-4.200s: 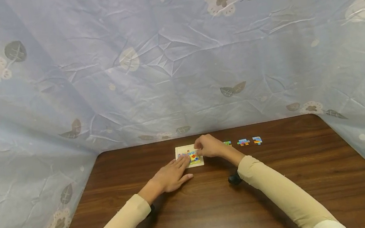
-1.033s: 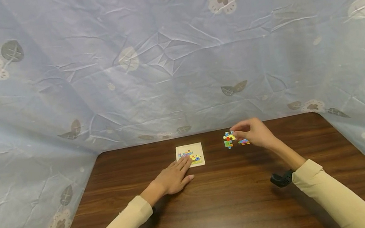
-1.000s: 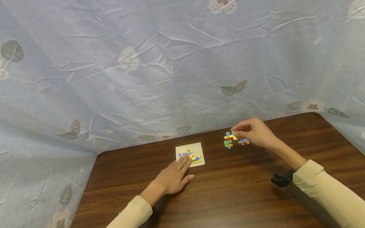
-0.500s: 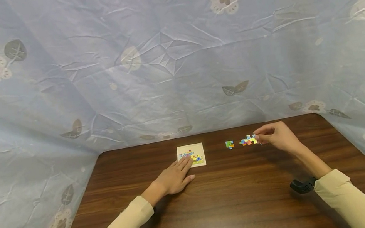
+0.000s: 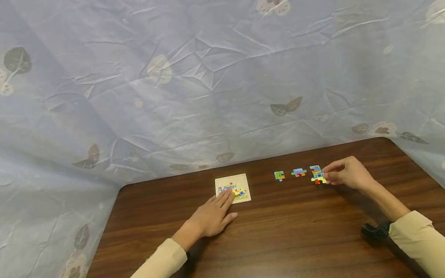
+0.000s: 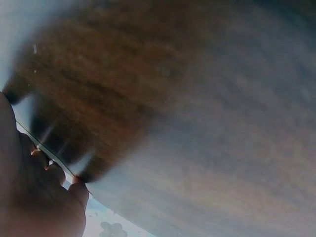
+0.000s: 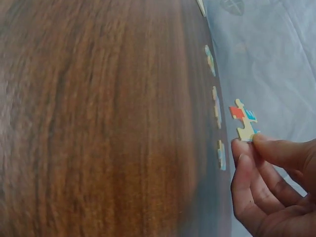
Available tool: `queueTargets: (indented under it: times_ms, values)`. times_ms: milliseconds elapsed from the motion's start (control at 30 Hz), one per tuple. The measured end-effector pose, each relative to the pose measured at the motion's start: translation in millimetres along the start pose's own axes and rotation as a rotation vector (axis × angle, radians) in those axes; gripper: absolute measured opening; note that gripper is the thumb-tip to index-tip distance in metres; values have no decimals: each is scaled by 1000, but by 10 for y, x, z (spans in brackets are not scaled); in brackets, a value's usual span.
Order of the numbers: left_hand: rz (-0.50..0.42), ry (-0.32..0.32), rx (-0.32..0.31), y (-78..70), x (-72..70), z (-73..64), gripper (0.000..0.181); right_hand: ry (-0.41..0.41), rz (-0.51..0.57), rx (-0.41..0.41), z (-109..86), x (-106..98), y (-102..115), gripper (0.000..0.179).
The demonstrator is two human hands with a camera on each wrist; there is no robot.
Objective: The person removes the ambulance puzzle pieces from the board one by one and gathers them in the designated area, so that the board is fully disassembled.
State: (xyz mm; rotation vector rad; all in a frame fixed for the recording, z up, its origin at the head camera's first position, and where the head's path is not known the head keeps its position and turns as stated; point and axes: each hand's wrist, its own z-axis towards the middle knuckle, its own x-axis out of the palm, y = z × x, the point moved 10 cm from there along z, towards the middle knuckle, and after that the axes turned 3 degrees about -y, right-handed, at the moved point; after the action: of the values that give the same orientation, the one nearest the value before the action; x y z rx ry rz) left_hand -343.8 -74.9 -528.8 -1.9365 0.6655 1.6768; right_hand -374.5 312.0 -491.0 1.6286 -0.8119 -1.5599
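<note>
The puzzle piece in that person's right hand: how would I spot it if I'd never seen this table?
On the dark wooden table, look right of the pale puzzle board, past a short row of loose pieces. The puzzle piece is pinched at the right hand's fingertips; unlike its flat neighbours it is lifted, yellow with red and blue patches.

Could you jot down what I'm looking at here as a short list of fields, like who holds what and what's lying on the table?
Left hand: flat, fingers straight, fingertips on the puzzle board
Right hand: pinches a puzzle piece just above the table
Loose pieces: green piece, blue and orange piece, blue piece in a row
Board: a few pieces fitted
Backdrop: flowered blue cloth
</note>
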Motion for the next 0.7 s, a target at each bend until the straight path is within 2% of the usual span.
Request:
queueTargets:
  times_ms: [200,333,533,700]
  values:
    - [-6,-7,-3,23,20,-10,73,24,-78,74,51,25,-123,27]
    - [-2,-12,-1,27,25,-1,73,34,-86,112,80,4,-183,26]
    - [0,-9,-2,22,12,-10,73,62,-75,123,113,18,-213,29]
    - [-4,-7,-1,16,14,-1,73,56,-128,104,121,35,-199,27]
